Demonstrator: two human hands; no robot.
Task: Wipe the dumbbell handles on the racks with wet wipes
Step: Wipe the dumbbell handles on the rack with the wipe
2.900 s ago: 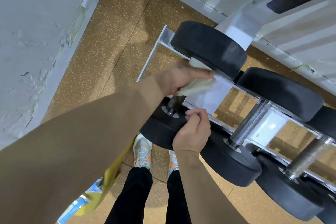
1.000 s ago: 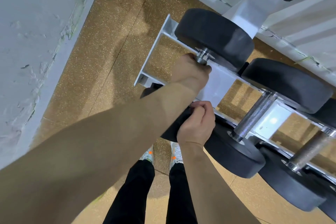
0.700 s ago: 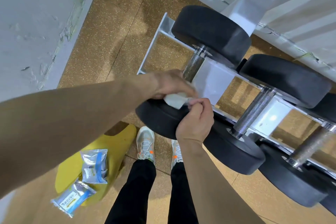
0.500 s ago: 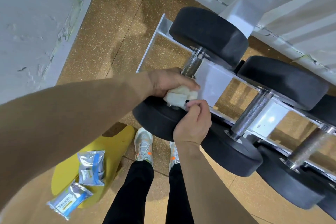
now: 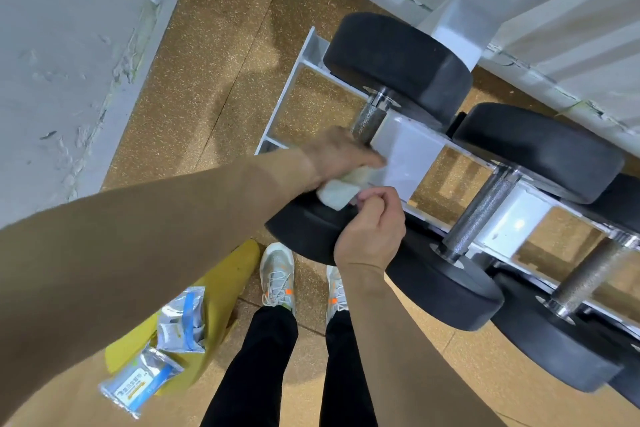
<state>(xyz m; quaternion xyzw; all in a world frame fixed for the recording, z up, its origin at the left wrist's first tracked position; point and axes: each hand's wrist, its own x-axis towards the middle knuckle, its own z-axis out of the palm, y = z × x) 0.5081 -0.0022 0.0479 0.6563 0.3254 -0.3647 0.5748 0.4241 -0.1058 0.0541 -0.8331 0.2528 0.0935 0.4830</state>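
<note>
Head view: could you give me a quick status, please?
Left hand holds wet wipe at near end of handle. Right hand curled against wipe, grip unclear. Nothing blocking.

The wet wipe [image 5: 337,192] in my left grip [image 5: 337,152] looks like soft, crumpled white cloth. The dumbbell handle [image 5: 369,123] is rough knurled steel with a shiny collar; the dumbbell heads [image 5: 398,59] are matt black, rubbery. The rack [image 5: 408,156] is smooth, glossy white-painted metal. The floor [image 5: 207,62] is grainy, speckled brown. The left wall [image 5: 52,45] has flaking grey paint; the near packets [image 5: 180,326] are glossy foil.
</note>
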